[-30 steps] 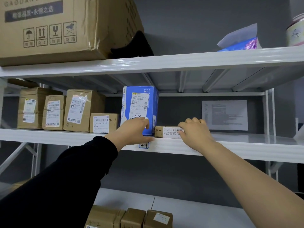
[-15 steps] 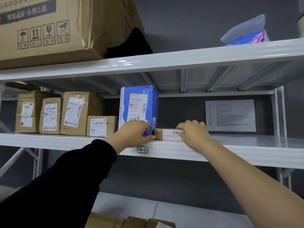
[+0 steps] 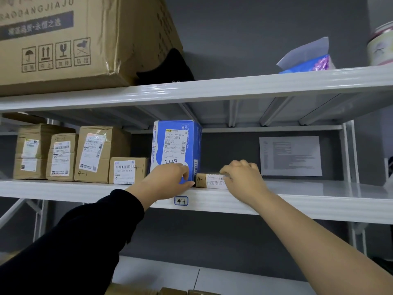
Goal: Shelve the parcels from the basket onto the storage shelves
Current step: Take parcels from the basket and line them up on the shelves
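Lengthwise along shelf (image 3: 319,201), parcel (image 3: 204,180) beside blue box (image 3: 176,141)

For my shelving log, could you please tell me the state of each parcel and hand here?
Blue box: upright on shelf.
Small parcel: lying flat, beside blue box.
Left hand: fingers curled on blue box's base.
Right hand: grips small parcel's top.
Brown parcels: standing in row, untouched.

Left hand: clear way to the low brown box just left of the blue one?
Probably yes. The left hand grips the blue box at its lower front, and the low brown box stands right beside it at the shelf front, nothing before it. It would have to let go first.
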